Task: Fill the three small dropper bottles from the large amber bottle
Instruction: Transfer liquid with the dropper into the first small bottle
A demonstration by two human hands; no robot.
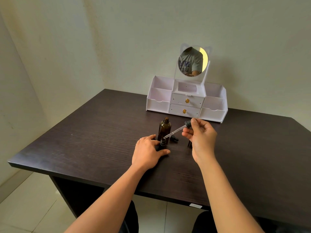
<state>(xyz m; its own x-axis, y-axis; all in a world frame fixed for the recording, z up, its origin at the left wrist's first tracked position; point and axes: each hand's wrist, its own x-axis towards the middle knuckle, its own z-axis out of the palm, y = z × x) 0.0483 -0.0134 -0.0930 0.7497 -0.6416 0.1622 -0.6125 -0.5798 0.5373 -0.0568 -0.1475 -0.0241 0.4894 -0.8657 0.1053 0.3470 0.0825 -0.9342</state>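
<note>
Small dropper bottle [162, 142] upright on the bench [84, 140], near centre, neck open. Left hand [148, 152] round its lower body, fingers [151, 137] curled at the far side, thumb on the near side, clamped on the bottle.

Glass dropper [175, 132] slanting down from 2 o'clock, tip right at the open neck; touching or not, cannot tell. Black cap end pinched by the right hand [201, 137], fingers [187, 132] together on it.

Large amber bottle [165, 130] at 12 o'clock, just behind the small one, upright, uncapped, threads bare. No label visible on it.

At 2 o'clock, just beside, a second black dropper [174, 139] lying flat on the bench. At 3 o'clock, another dark small bottle [189, 143], mostly hidden behind the right hand; only a sliver showing.

Farther off at 1 o'clock, against the wall, a white organiser [186, 101]: open bins left and right, two centre drawers with gold knobs [187, 101]. Round mirror [191, 60] with cat ears on top, reflecting a grey shirt with dark reversed lettering, not readable.

At 5 o'clock, on the bench's front edge, a pale sticker [195, 206], print too small to read.
</note>
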